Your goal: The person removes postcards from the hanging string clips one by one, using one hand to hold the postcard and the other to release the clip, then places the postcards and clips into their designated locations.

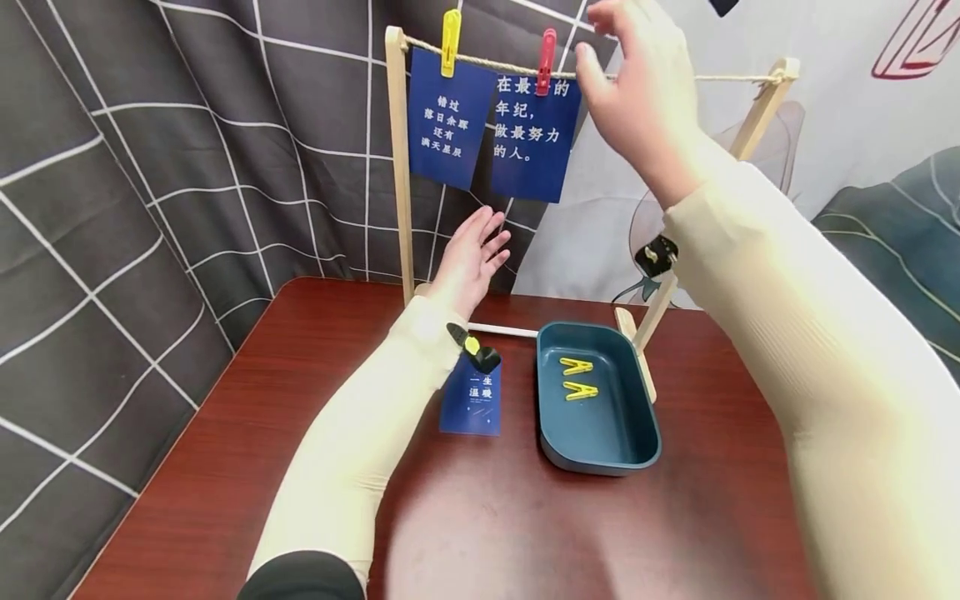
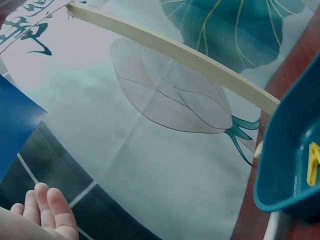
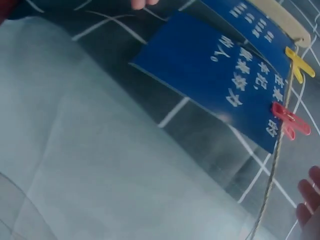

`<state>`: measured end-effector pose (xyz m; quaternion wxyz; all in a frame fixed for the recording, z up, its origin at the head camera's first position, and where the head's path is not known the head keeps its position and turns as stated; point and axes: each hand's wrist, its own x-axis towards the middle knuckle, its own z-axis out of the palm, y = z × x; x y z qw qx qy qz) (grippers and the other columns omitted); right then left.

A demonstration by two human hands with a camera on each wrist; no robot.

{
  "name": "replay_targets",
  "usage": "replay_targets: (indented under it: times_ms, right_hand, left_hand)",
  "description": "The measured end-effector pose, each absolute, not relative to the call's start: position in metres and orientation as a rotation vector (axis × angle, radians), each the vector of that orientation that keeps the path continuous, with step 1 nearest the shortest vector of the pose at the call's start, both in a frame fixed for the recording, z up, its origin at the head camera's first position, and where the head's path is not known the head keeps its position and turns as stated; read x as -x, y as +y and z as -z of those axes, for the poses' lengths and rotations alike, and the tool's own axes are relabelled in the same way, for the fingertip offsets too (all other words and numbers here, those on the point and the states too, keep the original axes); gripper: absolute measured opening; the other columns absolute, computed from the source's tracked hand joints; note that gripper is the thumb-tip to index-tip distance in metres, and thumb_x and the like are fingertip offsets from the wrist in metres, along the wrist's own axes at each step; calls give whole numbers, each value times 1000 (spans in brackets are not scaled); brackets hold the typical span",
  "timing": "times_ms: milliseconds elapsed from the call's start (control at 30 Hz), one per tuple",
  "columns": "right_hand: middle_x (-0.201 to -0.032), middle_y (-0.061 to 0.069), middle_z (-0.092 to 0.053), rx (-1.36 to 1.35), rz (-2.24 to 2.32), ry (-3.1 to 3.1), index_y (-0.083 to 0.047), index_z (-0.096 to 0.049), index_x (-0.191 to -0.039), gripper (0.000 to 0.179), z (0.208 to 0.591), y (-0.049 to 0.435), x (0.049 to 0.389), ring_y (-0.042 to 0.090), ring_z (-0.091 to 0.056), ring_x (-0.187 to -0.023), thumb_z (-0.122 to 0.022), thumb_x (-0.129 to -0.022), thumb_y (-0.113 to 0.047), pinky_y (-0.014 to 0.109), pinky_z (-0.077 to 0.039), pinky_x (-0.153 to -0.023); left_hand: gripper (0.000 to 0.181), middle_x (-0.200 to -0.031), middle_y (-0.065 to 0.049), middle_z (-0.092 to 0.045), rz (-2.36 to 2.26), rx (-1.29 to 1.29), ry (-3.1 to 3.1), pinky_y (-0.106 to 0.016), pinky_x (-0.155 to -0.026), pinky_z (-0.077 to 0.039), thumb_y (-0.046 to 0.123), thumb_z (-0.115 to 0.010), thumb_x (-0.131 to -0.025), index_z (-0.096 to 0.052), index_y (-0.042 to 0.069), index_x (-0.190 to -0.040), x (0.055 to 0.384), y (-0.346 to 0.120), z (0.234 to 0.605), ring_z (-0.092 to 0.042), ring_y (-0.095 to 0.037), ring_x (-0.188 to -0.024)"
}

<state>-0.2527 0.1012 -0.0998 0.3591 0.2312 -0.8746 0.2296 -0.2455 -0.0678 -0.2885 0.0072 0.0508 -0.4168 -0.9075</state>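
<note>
Two dark blue cards hang from a twine line. The left card (image 1: pixel 450 117) is held by a yellow clothespin (image 1: pixel 451 43), the right card (image 1: pixel 534 142) by a red clothespin (image 1: pixel 546 62). My right hand (image 1: pixel 648 79) is raised at the line, just right of the red clothespin, fingers parted and holding nothing. Below the hanging cards is my left hand (image 1: pixel 474 254), its fingers extended and clear of the cards. In the left wrist view, the fingers (image 2: pixel 47 205) lie below a blue card corner (image 2: pixel 17 120). Another blue card (image 1: pixel 471 404) lies on the table, partly hidden by the left wrist.
A teal tray (image 1: pixel 598 461) on the reddish table (image 1: pixel 480 508) holds two yellow clothespins (image 1: pixel 579 390). The line's wooden frame has a left post (image 1: pixel 400 167) and a right post (image 1: pixel 761 112). Dark gridded cloth (image 1: pixel 225 167) hangs behind.
</note>
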Motion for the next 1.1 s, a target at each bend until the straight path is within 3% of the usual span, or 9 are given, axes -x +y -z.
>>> replay_targets:
  times_ms: [133, 267, 433, 600, 800, 1000, 1100]
  right_hand:
    - [-148, 3, -48, -462, -645, -2471, -19, -44, -149, 53, 85, 86, 258, 13, -40, -138, -42, -102, -44, 23, -27, -113]
    - [-153, 2, -42, -425, -691, -2633, -20, -36, -153, 59, 79, 77, 266, 13, -40, -139, -40, -101, -48, 24, -30, -113]
    - [-143, 5, -52, -433, -650, -2697, -16, -47, -147, 54, 77, 73, 271, 19, -49, -120, -38, -102, -44, 26, -40, -106]
    - [-129, 3, -55, -414, -758, -2712, -17, -53, -140, 47, 75, 73, 270, 15, -48, -106, -42, -102, -43, 26, -43, -103]
    - [-117, -4, -58, -328, -1221, -2640, -23, -61, -123, 27, 69, 80, 260, 10, -48, -101, -58, -99, -37, 23, -41, -102]
    - [-120, -7, -62, -255, -1554, -2472, -24, -66, -123, 31, 66, 81, 253, 9, -50, -106, -69, -93, -33, 19, -35, -106]
    - [-113, -5, -65, -264, -1645, -2396, -20, -69, -119, 28, 69, 81, 251, 9, -52, -101, -69, -93, -29, 20, -39, -103]
  left_hand:
    - [45, -131, 0, -64, 2822, -136, -1316, -33, -85, -49, 28, -59, -101, -49, 16, -143, 250, -61, 280, -62, -18, -100]
    - [45, -125, -1, -66, 2757, -135, -1366, -34, -85, -50, 27, -61, -100, -51, 15, -142, 252, -56, 274, -63, -16, -93]
    - [35, -114, -3, -66, 2712, -177, -1360, -29, -75, -53, 24, -63, -99, -59, 14, -132, 255, -54, 269, -64, -14, -86]
    - [22, -105, -3, -63, 2683, -229, -1381, -25, -70, -54, 22, -65, -97, -67, 16, -119, 255, -52, 266, -63, -14, -85]
    - [19, -102, -4, -62, 2652, -219, -1453, -24, -67, -51, 24, -64, -97, -69, 19, -115, 249, -48, 261, -60, -14, -83]
    - [20, -111, -6, -61, 2652, -177, -1482, -22, -62, -46, 25, -63, -98, -68, 20, -117, 247, -51, 255, -56, -11, -78]
    - [19, -110, -5, -60, 2660, -190, -1478, -22, -62, -45, 25, -63, -98, -68, 21, -116, 245, -51, 257, -55, -11, -78]
